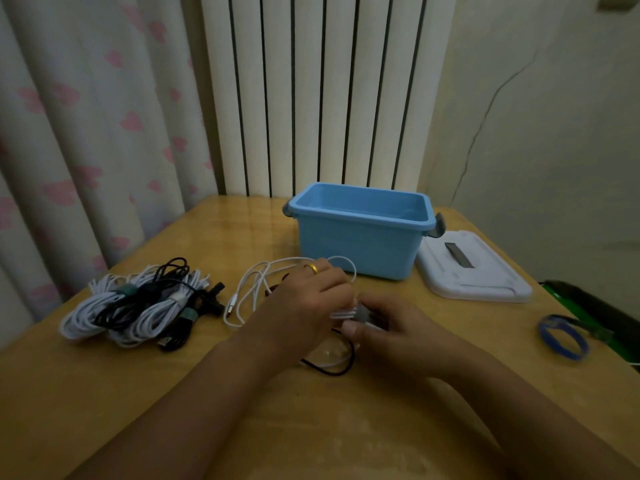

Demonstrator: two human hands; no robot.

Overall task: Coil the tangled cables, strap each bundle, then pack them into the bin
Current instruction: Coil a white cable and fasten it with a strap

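— While both hands work before the blue bin (360,237), what do they hold?
— The left hand (308,299) grips a white cable (249,289); the right hand (398,332) pinches a grey strap (362,311) round it. Light and floppy, it is probably best held at the strap.

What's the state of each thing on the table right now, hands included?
blue bin: upright, lid off, no cables visible inside
white lid: flat on table, right of bin
strapped bundles: coiled, piled on the left
white cable: loose loops, being strapped
grey strap: at the cable, between both hands
left hand: grips cable
right hand: pinches strap
blue band: lying free, far right
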